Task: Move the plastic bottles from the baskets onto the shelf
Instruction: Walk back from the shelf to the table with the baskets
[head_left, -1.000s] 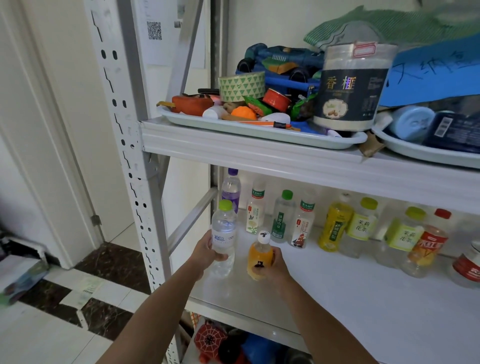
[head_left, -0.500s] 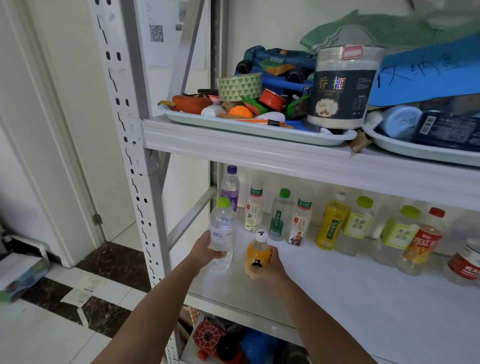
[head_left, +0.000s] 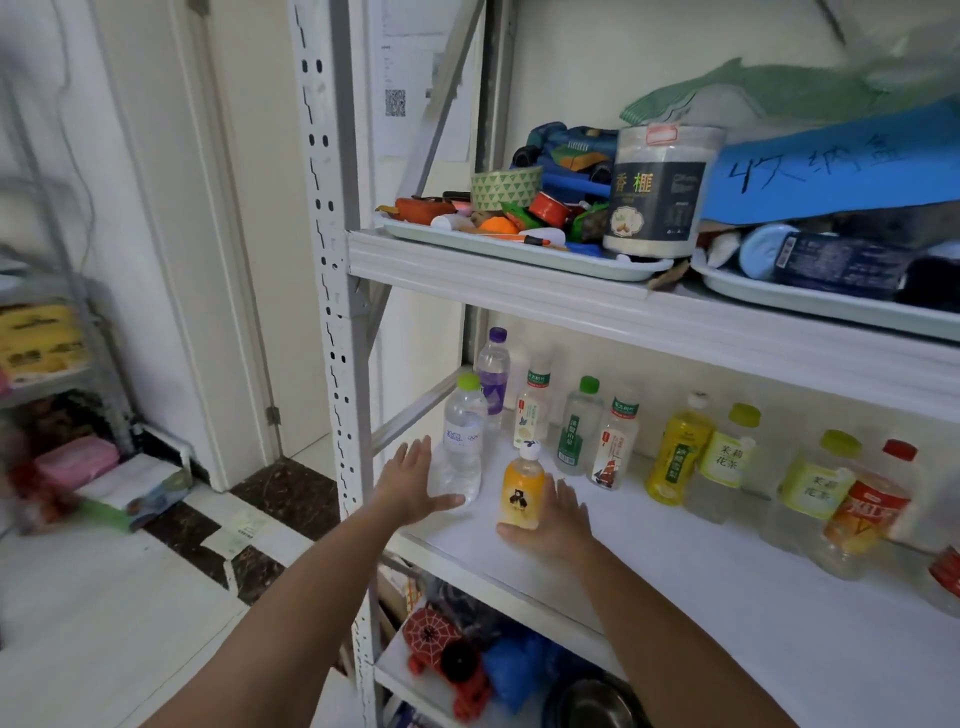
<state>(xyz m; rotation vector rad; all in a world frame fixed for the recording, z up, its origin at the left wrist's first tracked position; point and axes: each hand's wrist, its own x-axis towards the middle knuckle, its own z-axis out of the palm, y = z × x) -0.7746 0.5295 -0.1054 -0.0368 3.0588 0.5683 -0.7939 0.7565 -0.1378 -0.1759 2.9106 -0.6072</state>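
Water bottle (head_left: 464, 447) and orange bottle (head_left: 522, 491) stand near the shelf (head_left: 727, 597) edge, left hand (head_left: 410, 483) and right hand (head_left: 558, 519) released.

Matt white finish on the shelf (head_left: 727, 613), painted metal for its punched upright (head_left: 332, 312). Clear glossy plastic on the water bottle (head_left: 464, 467), smooth, with a thin film label (head_left: 460, 436). Smooth plastic on the small orange bottle (head_left: 522, 493). Pale smooth plastic for the tray (head_left: 519, 250). Dark veined stone-look floor tiles (head_left: 291, 499), polished and glossy

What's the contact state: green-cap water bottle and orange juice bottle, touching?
Apart. Head view shows a strip of white shelf between the water bottle and the orange juice bottle.
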